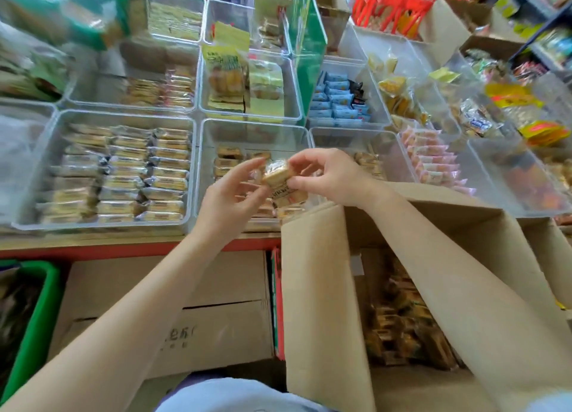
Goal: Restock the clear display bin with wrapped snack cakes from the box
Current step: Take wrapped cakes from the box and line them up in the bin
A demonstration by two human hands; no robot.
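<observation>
Holding wrapped snack cakes [280,181] above the clear display bin [204,176], both hands are raised over the counter.

The small stack of cakes is pinched by the thumb and curled fingers of the right hand [334,176]; the left hand [233,195] is cupped just beside it, fingertips at the wrapper, though a firm grasp cannot be told through the blur; more cakes are seen lying in the bin below; the open cardboard box [322,288] is stood nearest the person, with packets visible inside.
</observation>
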